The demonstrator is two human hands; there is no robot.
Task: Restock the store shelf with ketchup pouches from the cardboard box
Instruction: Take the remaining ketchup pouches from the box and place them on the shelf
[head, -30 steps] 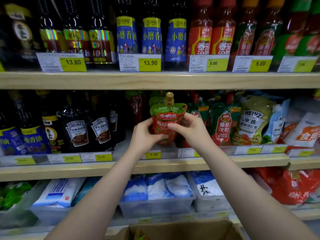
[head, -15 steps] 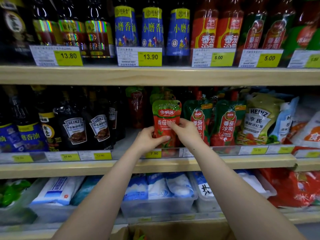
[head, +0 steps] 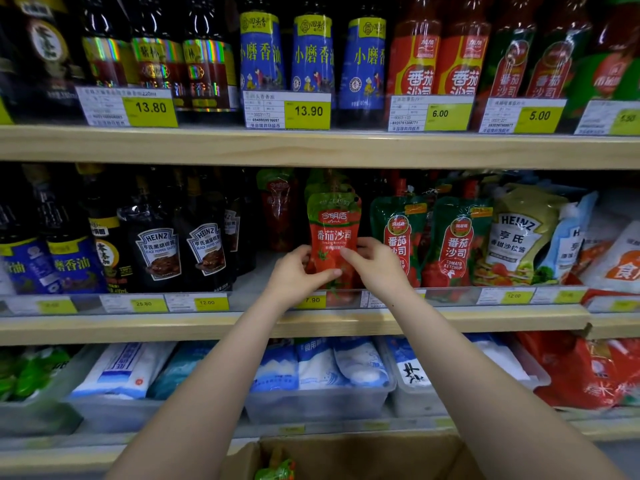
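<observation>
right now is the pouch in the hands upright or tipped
Upright: the pouch stands label forward, top up, on the shelf, left hand and right hand gripping it.

Head view, the only one: worn at head height, facing straight into the store shelving at close range, tilted slightly down. Middle shelf (head: 311, 323) sits level across mid-frame; upper shelf (head: 311, 147) crosses above it; the cardboard box (head: 363, 455) rim shows at the bottom edge. Both forearms enter from below. Wide-angle bowing at the sides.
</observation>
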